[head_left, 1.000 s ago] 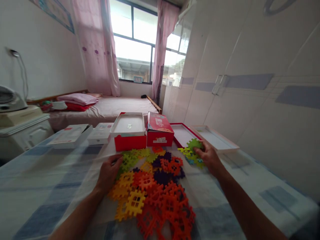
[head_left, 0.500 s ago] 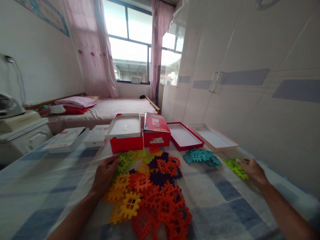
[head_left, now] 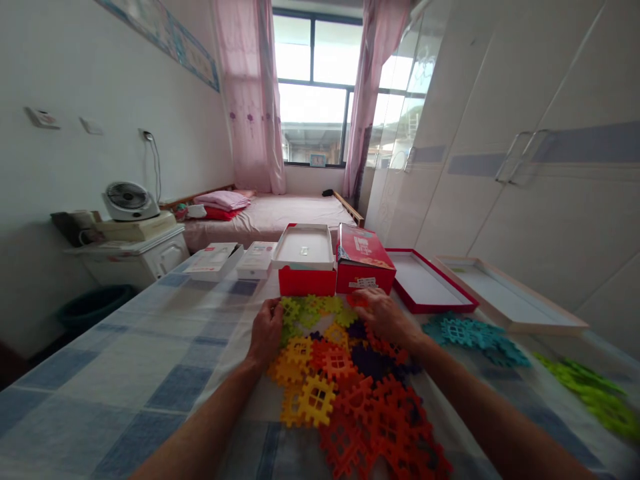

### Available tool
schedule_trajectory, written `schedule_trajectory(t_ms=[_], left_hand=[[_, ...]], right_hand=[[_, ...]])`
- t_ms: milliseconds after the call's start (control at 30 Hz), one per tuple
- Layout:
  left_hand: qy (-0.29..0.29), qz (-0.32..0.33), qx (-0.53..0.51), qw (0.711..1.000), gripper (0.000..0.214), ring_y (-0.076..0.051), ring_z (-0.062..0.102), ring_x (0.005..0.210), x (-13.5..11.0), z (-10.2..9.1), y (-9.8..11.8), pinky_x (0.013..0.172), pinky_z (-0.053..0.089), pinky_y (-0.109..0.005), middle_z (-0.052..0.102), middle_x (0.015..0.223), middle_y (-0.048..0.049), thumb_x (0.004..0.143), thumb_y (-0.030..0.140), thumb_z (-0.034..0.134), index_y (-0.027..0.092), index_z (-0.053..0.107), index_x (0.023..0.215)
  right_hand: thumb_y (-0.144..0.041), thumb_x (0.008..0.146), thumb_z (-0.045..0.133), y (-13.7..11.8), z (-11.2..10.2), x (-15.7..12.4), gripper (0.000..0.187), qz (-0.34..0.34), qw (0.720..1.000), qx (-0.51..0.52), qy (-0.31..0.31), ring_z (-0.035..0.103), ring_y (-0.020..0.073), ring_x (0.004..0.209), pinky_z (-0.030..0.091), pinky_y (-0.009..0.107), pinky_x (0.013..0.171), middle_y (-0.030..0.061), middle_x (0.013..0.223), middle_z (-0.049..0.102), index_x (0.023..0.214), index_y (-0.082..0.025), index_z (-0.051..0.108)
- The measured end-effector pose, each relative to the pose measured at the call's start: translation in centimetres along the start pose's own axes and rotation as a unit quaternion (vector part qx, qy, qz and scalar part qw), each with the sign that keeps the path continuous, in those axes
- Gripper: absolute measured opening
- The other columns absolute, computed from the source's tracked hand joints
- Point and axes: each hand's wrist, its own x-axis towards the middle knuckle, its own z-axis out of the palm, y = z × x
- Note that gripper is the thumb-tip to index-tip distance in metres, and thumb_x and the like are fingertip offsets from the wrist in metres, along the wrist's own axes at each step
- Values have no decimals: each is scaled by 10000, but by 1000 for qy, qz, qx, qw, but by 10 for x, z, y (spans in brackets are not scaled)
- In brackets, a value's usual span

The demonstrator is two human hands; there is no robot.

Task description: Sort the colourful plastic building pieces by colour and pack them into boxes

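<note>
Resting left hand (head_left: pixel 266 331) and right hand (head_left: pixel 383 315) on tile pile (head_left: pixel 340 377) before red box (head_left: pixel 363 257) | fingers (head_left: pixel 274 309) spread, gripping nothing | box label unreadable

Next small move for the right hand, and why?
Probably pinch one yellow-green tile at the far edge of the mixed pile and lift it clear. The right hand lies on that edge beside those tiles; a teal pile and a lime pile lie apart by colour. The left hand rests at the pile's left edge.

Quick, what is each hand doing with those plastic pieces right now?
Left hand: open, fingers resting on the pile of plastic pieces.
Right hand: palm down on the pile; any grip cannot be told.
</note>
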Motion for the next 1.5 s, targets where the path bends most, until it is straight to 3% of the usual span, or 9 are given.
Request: schedule_trajectory(t_ms=[167, 300, 500, 633, 767, 933, 1067, 1300, 1500], left_hand=[[-18, 15, 17, 1000, 210, -163, 535, 640, 0, 0, 0, 611, 400, -265, 586, 664, 8, 791, 376, 475, 192, 562, 741], [-23, 18, 18, 999, 200, -158, 527, 632, 1, 2, -2, 616, 393, -261, 583, 662, 17, 796, 372, 476, 201, 554, 727], [-22, 16, 15, 1000, 170, -156, 524, 630, 2, 2, -4, 612, 380, -256, 577, 651, 21, 796, 331, 478, 198, 557, 724], [-25, 14, 11, 1000, 165, -158, 525, 650, 2, 3, -4, 629, 379, -259, 573, 665, 19, 802, 322, 470, 194, 555, 741], [-29, 12, 8, 999, 157, -162, 525, 669, 2, 4, -5, 638, 377, -262, 572, 681, 14, 802, 315, 467, 194, 557, 757], [-29, 12, 6, 999, 145, -163, 525, 672, 3, 4, -7, 644, 375, -267, 578, 688, 12, 793, 304, 472, 196, 560, 753], [-17, 7, -5, 1000, 154, -162, 530, 660, 3, 4, -6, 632, 379, -267, 580, 675, 12, 789, 313, 476, 192, 560, 743], [24, -16, -38, 999, 197, -159, 535, 661, 3, 1, -3, 610, 408, -262, 585, 702, -6, 795, 341, 439, 176, 545, 777], [37, -24, -42, 998, 178, -152, 527, 668, 4, 2, -4, 624, 413, -259, 573, 702, -1, 792, 321, 434, 180, 540, 769]], right_hand=[[-252, 813, 507, -23, 40, 38, 261, 24, 998, -44, -44, 504, 278, 1103, 356, 388, 930, 144, 1054, 647, 1004, -150, 653], [-236, 735, 587, -23, 51, 48, 251, 52, 997, -32, -42, 529, 270, 1040, 376, 351, 878, 143, 1042, 640, 955, -147, 667], [-248, 807, 448, -7, 19, 47, 267, 79, 995, 36, -43, 579, 161, 786, 408, 242, 680, 76, 866, 652, 935, -123, 646], [-351, 804, 447, 3, -1, 36, 286, 68, 991, 67, -96, 536, 126, 664, 370, 215, 562, 26, 754, 618, 803, -133, 632], [-304, 723, 527, -1, 6, 22, 190, 91, 986, 32, -135, 525, 147, 654, 339, 239, 566, 39, 707, 606, 727, -141, 626], [-278, 707, 556, -13, 20, 14, 254, 92, 988, 6, -122, 547, 224, 899, 373, 283, 734, 108, 970, 634, 912, -153, 639], [-264, 713, 553, -14, 20, 12, 339, 58, 992, 24, -111, 538, 200, 939, 376, 266, 796, 89, 1038, 616, 1033, -163, 596], [-235, 667, 560, -13, 14, 17, 204, 49, 988, 120, -89, 513, 143, 720, 373, 243, 641, 20, 810, 598, 855, -169, 599], [-390, 668, 617, 2, 2, 24, 244, 72, 940, 318, -101, 475, 108, 633, 377, 228, 581, -15, 694, 542, 742, -160, 586]])
